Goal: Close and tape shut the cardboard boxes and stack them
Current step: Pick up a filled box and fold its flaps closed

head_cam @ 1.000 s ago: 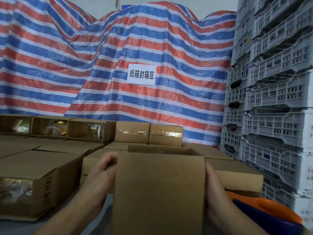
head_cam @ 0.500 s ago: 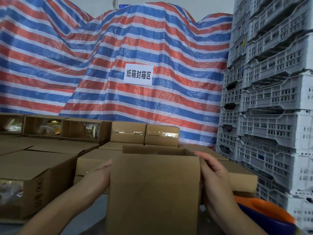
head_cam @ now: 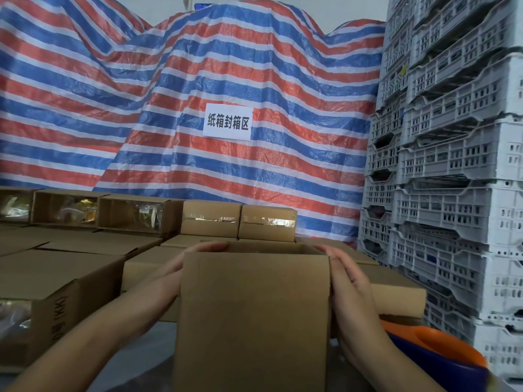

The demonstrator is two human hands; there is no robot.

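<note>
Cardboard is all you have between your palms right now: the open box (head_cam: 254, 315) stands upright just in front of you, its near flap raised and hiding the inside. Your left hand (head_cam: 181, 268) lies against the left wall with its fingertips (head_cam: 215, 246) reaching over the top rim. Your right hand (head_cam: 349, 281) presses flat on the right wall, fingers fairly straight and close together, not curled round anything.

Risks from here, as I judge them:
- Squeeze too hard and the thin walls may bow, so the flaps will not meet squarely for taping.
- Fold the tall near flap first and the side flaps could end up trapped on top.
- You cannot see the contents past that flap; anything standing proud would stop the lid closing.
- The orange and blue object (head_cam: 441, 355) sits near your right forearm; a wide elbow swing might knock it.
- The 2 taped boxes (head_cam: 239, 222) behind are stacked near the edge of their row; set this one down carefully.
</note>
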